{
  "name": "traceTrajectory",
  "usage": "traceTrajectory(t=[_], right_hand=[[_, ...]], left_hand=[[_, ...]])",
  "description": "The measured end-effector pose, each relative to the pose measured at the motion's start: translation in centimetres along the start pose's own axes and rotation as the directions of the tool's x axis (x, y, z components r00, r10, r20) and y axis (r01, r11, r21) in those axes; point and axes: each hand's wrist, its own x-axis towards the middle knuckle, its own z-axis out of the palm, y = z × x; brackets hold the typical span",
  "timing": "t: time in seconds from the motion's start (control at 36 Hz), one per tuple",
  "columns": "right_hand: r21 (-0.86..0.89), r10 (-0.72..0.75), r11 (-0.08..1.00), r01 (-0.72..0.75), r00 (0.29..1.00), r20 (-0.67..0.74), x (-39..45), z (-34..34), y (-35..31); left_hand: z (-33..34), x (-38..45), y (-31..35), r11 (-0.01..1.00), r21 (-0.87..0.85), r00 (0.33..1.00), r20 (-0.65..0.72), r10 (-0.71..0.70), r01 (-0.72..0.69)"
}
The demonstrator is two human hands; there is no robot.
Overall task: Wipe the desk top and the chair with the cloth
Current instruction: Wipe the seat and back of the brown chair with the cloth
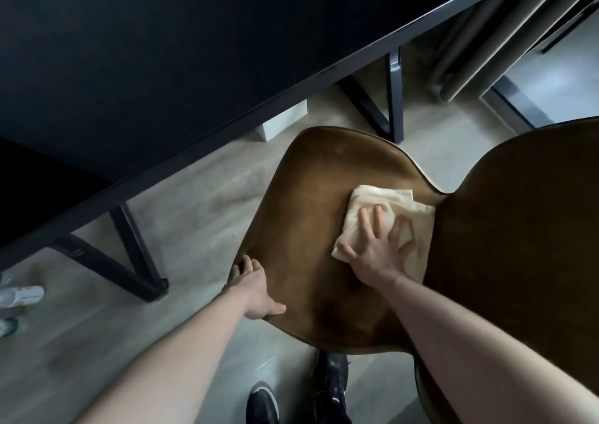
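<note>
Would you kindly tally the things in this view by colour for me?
Black: 3, the desk and two shoes
Brown: 1, the chair
Cream: 1, the cloth under the right hand
White: 1, the box beneath the desk
Total: 6

The cloth [385, 226], cream and folded, lies flat at the seat's back edge, against the backrest. The chair [308, 216] is brown moulded wood, standing beside the desk [146, 54], whose top is black.
</note>
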Motion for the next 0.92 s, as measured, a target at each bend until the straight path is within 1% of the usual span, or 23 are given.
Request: traceTrajectory(t=[0.08,0.17,0.28,0.39,0.5,0.58,0.64,0.86,0.92], right_hand=[[-0.107,-0.063,0.992,0.059,0.997,-0.033,4.1,-3.8,1.9],[-0.161,-0.100,0.983,0.091,0.994,-0.049,6.1,-4.7,2.8],[-0.213,-0.108,0.974,0.082,0.988,-0.114,5.7,-3.6,3.0],[-0.223,-0.133,0.969,0.102,0.983,-0.125,5.1,-3.6,3.5],[-0.236,-0.145,0.964,0.118,0.984,-0.101,4.1,-3.4,3.4],[-0.248,-0.128,0.963,0.108,0.990,-0.066,2.5,-3.2,2.9],[-0.233,-0.115,0.967,0.100,0.992,-0.050,1.2,-2.7,2.6],[0.010,-0.070,0.998,0.069,0.997,0.032,-6.3,2.4,0.8],[0.029,-0.062,0.998,0.061,0.997,0.040,-8.3,4.0,-0.1]], left_hand=[[0.2,0.6,0.0,1.000,0.000,1.000,0.014,-0.008,0.008],[-0.1,0.7,0.5,0.999,0.033,1.000,0.016,-0.017,0.017],[-0.2,0.8,0.8,0.998,0.048,1.000,0.007,-0.031,0.030],[-0.1,0.5,0.7,0.998,0.058,1.000,0.000,-0.020,0.020],[-0.2,0.5,1.0,0.997,0.071,1.000,0.008,-0.028,0.027],[-0.3,0.7,1.0,0.996,0.081,0.999,0.019,-0.028,0.027],[-0.2,0.9,0.8,0.997,0.077,1.000,0.015,-0.026,0.025],[0.3,0.1,-0.3,1.000,0.004,0.999,-0.038,0.030,-0.030],[0.4,-0.2,-0.5,0.999,-0.005,0.998,-0.056,0.040,-0.040]])
